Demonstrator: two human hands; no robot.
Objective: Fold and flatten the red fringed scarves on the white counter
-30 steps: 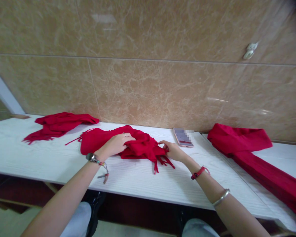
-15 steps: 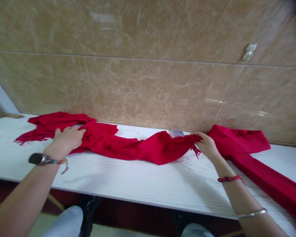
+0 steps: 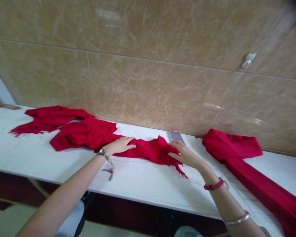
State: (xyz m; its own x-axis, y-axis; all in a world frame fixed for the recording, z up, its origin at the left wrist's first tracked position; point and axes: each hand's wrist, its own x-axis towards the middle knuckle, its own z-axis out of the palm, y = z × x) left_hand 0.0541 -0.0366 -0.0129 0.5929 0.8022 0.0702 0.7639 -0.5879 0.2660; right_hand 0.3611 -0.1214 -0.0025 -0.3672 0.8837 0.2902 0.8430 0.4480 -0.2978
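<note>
A red fringed scarf (image 3: 148, 149) stretches across the middle of the white table, bunched up toward its left part. On its middle rests my left hand (image 3: 120, 145), the fingers extended and the thumb apart. Around the gathered, fringed right end sits my right hand (image 3: 184, 155), thumb and fingers apart on the cloth; part of its fingertips is hard to make out. A phone (image 3: 177, 136) lies just behind my right hand, close to the wall.
Another folded red cloth (image 3: 51, 118) lies at the back left. On the right, a red scarf (image 3: 233, 144) is bent over and runs toward the front right corner. The white table (image 3: 138, 179) meets a tan marbled wall (image 3: 148, 89) bearing a small hook (image 3: 248, 60).
My left hand has moved right from the bunched part to the scarf's middle. My right hand has come left, and the fringed end with it. More of the phone shows.
</note>
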